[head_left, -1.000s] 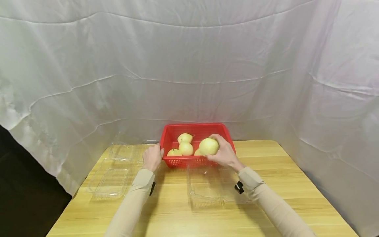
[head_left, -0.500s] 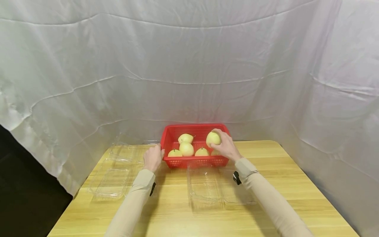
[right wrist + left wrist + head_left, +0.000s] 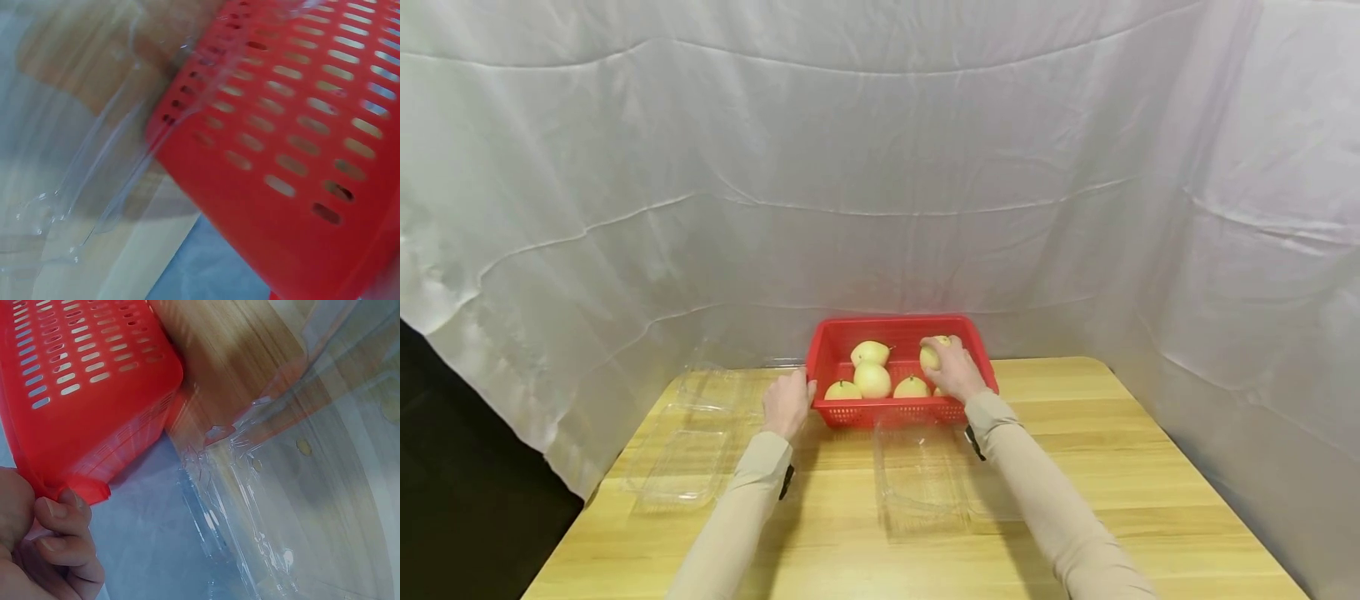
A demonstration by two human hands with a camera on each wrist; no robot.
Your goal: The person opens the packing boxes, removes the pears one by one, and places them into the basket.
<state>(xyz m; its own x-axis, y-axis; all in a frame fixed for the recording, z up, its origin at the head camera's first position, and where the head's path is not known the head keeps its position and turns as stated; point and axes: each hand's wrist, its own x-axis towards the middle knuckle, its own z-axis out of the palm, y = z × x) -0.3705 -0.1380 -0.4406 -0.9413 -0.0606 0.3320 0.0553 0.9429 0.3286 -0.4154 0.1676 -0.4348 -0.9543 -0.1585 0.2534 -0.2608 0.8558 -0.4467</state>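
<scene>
My left hand (image 3: pixel 786 403) grips the near left rim of a red plastic basket (image 3: pixel 850 414); in the left wrist view, curled fingers (image 3: pixel 67 549) are at the basket's corner. Inside the basket's right side, my right hand (image 3: pixel 957 370) holds a yellow pear (image 3: pixel 931 357), its fingers over the top and side. Another pear (image 3: pixel 912 387) sits at the near wall with its stem up, to the left of that hand. Further left are more pears, one (image 3: pixel 872 379) in the middle and one (image 3: pixel 870 352) lying behind it. The right wrist view shows mostly the basket's slotted wall (image 3: pixel 294 144).
A clear plastic clamshell box (image 3: pixel 919 475) lies opened in front of the basket, partly under the right forearm. More clear boxes (image 3: pixel 683 465) lie on the left of the wooden table (image 3: pixel 850 550). A pale grey curtain (image 3: pixel 895 250) hangs close behind the basket.
My right hand has carried the pear back from above the near rim and lowered it into the basket's right side. The left hand has stayed on the rim.
</scene>
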